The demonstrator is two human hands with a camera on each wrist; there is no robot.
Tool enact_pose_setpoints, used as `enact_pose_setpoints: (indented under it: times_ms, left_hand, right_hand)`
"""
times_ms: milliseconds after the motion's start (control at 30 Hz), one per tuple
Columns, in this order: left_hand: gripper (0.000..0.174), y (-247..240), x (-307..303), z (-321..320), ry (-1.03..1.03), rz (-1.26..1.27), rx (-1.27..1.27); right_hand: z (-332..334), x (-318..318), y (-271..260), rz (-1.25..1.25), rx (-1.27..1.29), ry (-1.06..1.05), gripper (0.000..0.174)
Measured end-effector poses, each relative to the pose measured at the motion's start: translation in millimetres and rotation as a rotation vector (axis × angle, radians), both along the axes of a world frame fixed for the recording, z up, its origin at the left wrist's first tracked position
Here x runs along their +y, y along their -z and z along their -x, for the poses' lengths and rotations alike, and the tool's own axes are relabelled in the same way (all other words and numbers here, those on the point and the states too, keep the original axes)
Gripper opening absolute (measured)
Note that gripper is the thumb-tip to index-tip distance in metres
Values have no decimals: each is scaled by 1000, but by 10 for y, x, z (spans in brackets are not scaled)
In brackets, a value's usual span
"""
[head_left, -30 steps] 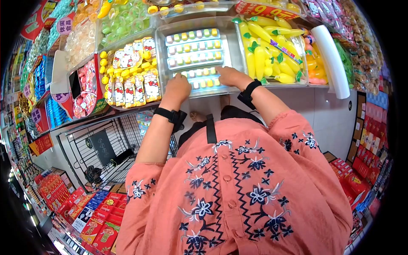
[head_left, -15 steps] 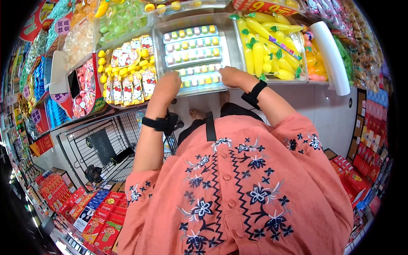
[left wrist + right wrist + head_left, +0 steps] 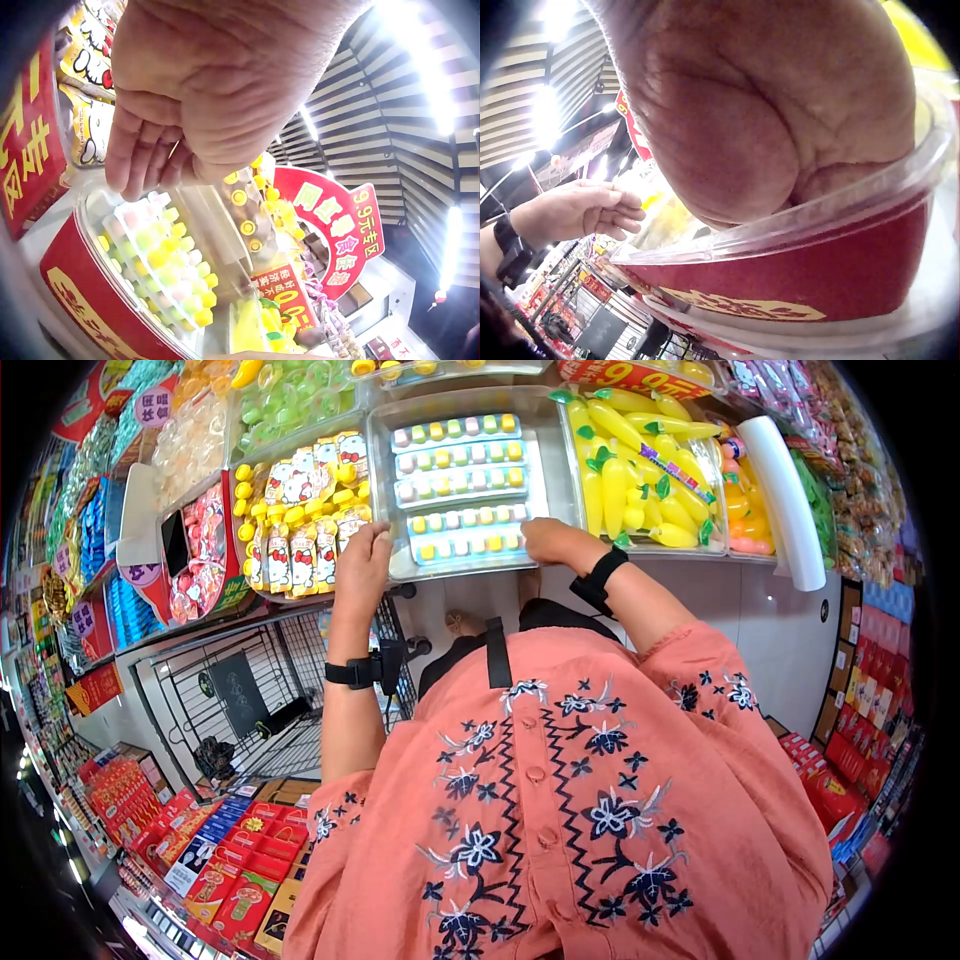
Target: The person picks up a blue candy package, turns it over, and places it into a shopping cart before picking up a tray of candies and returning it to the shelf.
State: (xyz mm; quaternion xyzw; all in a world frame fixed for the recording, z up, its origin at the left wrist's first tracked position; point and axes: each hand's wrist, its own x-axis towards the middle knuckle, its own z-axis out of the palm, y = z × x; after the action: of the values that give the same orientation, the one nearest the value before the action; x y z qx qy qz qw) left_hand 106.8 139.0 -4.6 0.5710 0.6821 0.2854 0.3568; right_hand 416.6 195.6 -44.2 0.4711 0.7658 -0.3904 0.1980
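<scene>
Several blister packs of pastel and yellow pieces lie in rows inside a clear bin. The left hand, fingers loosely bent and holding nothing, hovers over the bin's left edge; in the left wrist view the hand hangs above the packs. At the right end of the front packs is the right hand, its fingers bent against them. Whether it pinches one is hidden. The right wrist view shows only the heel of that hand, over the bin's clear rim.
Yellow Hello Kitty packets fill the bin to the left, yellow banana-shaped packs the one to the right. A white roll leans farther right. A wire cart stands at the lower left, below the shelf edge.
The left hand has moved left, away from the front packs, to the bin's left edge. The right hand has shifted slightly and stays by the packs' right end.
</scene>
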Motion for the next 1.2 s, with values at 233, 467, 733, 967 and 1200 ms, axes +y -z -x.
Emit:
enact_pose_setpoints:
  times_ms: [233, 467, 733, 967, 1200]
  left_hand:
    - [28, -32, 6, -40, 24, -34, 63]
    - [28, -93, 4, -83, 46, -47, 120]
    - [29, -127, -6, -111, 50, -58, 124]
    - [30, -59, -12, -89, 59, -94, 147]
    - [30, -215, -129, 33, -92, -83, -105]
  right_hand:
    - [-16, -18, 42, -17, 18, -2, 29]
    - [-26, -12, 184, -18, 37, 8, 28]
    - [-51, -16, 368, -67, 70, -1, 27]
    - [-28, 7, 384, -4, 13, 29, 30]
    - [-210, 159, 14, -343, 530, 361, 33]
